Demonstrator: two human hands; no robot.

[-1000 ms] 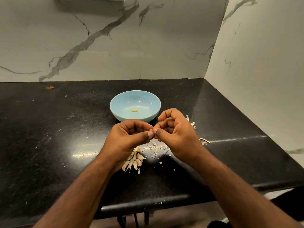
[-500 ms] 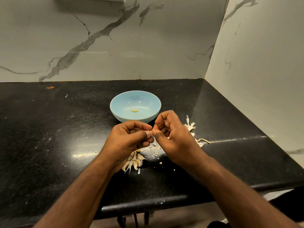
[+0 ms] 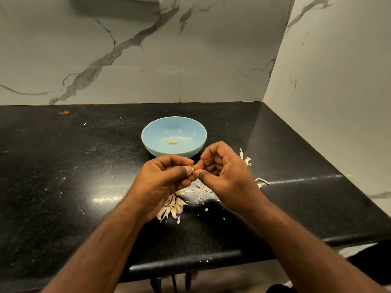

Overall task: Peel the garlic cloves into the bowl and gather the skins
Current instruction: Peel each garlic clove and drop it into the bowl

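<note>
Black counter [image 3: 63, 176]: near bowl [image 3: 148, 142], both hands, left hand [image 3: 163, 178] and right hand [image 3: 224, 176], still pinch one clove [image 3: 192, 170]; right fingers reset, peeling unfinished.

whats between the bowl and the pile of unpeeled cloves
In the head view, both hands: the left hand and right hand pinch a clove between bowl and pile.

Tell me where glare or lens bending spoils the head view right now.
Head view: glare streaks the black counter left of the left hand and right of the right hand; wide-angle bending curves the counter's front edge; the clove pinched between both thumbs is tiny and soft; the bowl reads clearly.
</note>
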